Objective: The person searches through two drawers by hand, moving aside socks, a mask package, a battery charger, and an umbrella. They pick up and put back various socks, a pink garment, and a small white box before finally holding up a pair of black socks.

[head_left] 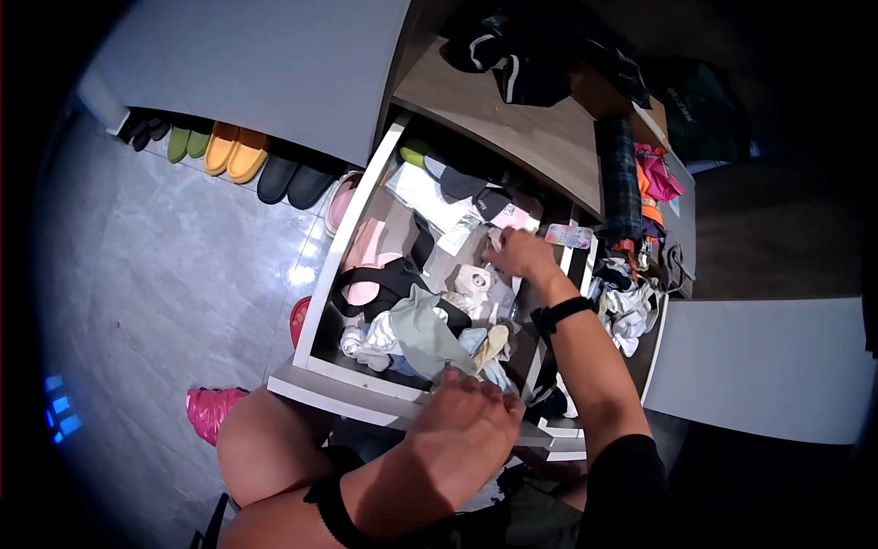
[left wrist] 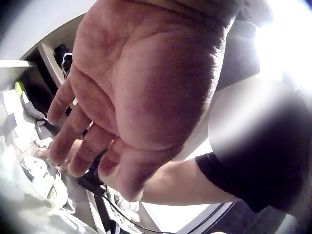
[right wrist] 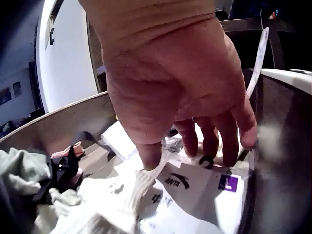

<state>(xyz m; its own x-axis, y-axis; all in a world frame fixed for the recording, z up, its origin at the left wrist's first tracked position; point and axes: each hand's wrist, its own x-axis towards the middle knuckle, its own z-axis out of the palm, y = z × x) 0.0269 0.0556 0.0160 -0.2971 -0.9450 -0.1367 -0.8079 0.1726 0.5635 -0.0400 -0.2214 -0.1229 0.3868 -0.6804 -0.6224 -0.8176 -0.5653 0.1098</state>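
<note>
As the left hand [head_left: 466, 416] hangs loose near the drawer front [head_left: 343, 398], the right hand [head_left: 526, 254] pinches ribbed cloth [right wrist: 139, 189]: lift gently!

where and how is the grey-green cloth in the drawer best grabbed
Probably by its far tip, pinched from above. The cloth drapes loosely over the pile, its far end narrowing to a tip that looks uncovered, while its near end lies close to the drawer front and the left hand, leaving less room there.
</note>
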